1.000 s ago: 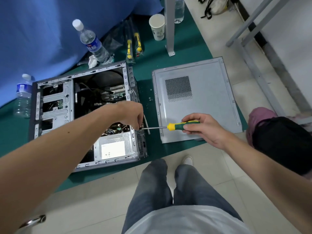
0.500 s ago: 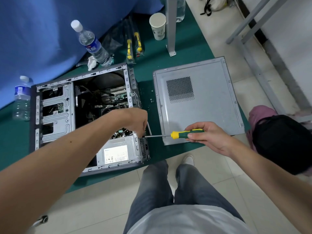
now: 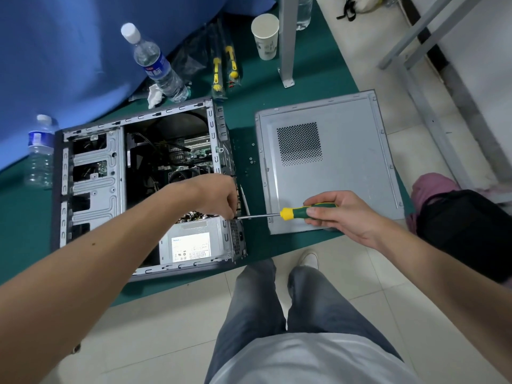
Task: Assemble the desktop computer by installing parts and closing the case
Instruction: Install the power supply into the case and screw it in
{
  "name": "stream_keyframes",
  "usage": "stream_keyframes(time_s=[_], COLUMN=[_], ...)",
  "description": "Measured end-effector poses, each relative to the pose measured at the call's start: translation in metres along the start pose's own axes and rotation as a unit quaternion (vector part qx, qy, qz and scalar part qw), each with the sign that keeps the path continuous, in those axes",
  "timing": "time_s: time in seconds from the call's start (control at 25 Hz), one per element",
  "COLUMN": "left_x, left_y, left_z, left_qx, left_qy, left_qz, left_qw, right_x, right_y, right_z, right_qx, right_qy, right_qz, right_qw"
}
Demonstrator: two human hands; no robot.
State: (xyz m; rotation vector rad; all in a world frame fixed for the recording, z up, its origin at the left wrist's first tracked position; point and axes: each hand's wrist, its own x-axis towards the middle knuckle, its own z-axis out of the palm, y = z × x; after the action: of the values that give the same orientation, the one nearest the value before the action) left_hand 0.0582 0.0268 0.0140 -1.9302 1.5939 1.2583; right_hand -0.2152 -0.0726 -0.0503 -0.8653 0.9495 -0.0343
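Bottles (image 3: 155,65) and a paper cup (image 3: 265,36) stand at the green mat's (image 3: 310,76) far edge. Right hand (image 3: 343,214) grips the screwdriver (image 3: 279,214); left hand (image 3: 219,195) pinches at its tip on the open case (image 3: 91,173). Side panel (image 3: 346,151) lies beside it.

I see the right hand (image 3: 343,214) gripping a green-and-yellow screwdriver (image 3: 299,213), tip at the open computer case (image 3: 91,189) rear edge, where the left hand (image 3: 219,196) pinches beside it.
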Motion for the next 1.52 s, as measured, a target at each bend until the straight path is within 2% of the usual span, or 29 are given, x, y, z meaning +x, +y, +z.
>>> stream_keyframes(time_s=[0.08,0.16,0.2,0.28,0.32,0.36,0.44,0.52,0.64,0.8,0.96,1.12,1.28,1.44,1.52], left_x=[0.000,-0.003,-0.009,-0.022,-0.028,-0.033,-0.040,-0.038,-0.030,-0.028,-0.028,-0.027,-0.025,-0.023,-0.024], left_y=[-0.002,-0.008,-0.010,-0.013,-0.013,-0.014,-0.013,-0.013,-0.015,-0.016,-0.017,-0.017,-0.019,-0.019,-0.018], left_z=[-0.003,-0.002,0.005,0.035,0.057,0.080,0.117,0.135,0.141,0.144,0.145,0.146,0.148,0.149,0.149], left_qx=[-0.031,-0.106,-0.135,-0.165,-0.165,-0.161,-0.203,-0.245,-0.221,-0.207,-0.204,-0.209,-0.201,-0.200,-0.200], left_qy=[0.036,0.143,0.213,0.363,0.414,0.429,0.378,0.340,0.366,0.388,0.398,0.400,0.405,0.401,0.407], left_qz=[-0.004,-0.023,-0.037,-0.089,-0.137,-0.204,-0.336,-0.382,-0.387,-0.398,-0.394,-0.396,-0.398,-0.400,-0.395], left_qw=[0.999,0.984,0.967,0.913,0.885,0.865,0.838,0.824,0.817,0.805,0.803,0.800,0.798,0.800,0.799], right_x=[0.003,0.006,0.006,0.007,0.008,0.008,0.009,0.009,0.006,0.008,0.004,0.003,0.003,0.007,0.007], right_y=[0.000,-0.001,-0.003,-0.007,-0.009,-0.011,-0.011,-0.012,-0.016,-0.015,-0.020,-0.017,-0.020,-0.020,-0.022], right_z=[0.000,-0.001,-0.001,-0.003,-0.001,0.003,0.009,0.011,0.008,0.015,0.013,0.018,0.010,0.013,0.009], right_qx=[-0.014,-0.029,-0.029,-0.015,-0.014,-0.027,-0.138,-0.197,-0.080,-0.184,-0.089,-0.223,-0.103,-0.219,-0.156], right_qy=[-0.001,-0.020,-0.031,-0.028,-0.011,0.006,0.034,0.038,0.005,0.082,0.057,0.114,0.045,0.083,0.053], right_qz=[-0.006,0.004,0.007,0.001,0.001,0.006,0.022,0.039,0.058,0.049,0.032,0.026,0.039,0.054,0.061], right_qw=[1.000,0.999,0.999,1.000,1.000,1.000,0.990,0.979,0.995,0.978,0.994,0.968,0.993,0.971,0.984])
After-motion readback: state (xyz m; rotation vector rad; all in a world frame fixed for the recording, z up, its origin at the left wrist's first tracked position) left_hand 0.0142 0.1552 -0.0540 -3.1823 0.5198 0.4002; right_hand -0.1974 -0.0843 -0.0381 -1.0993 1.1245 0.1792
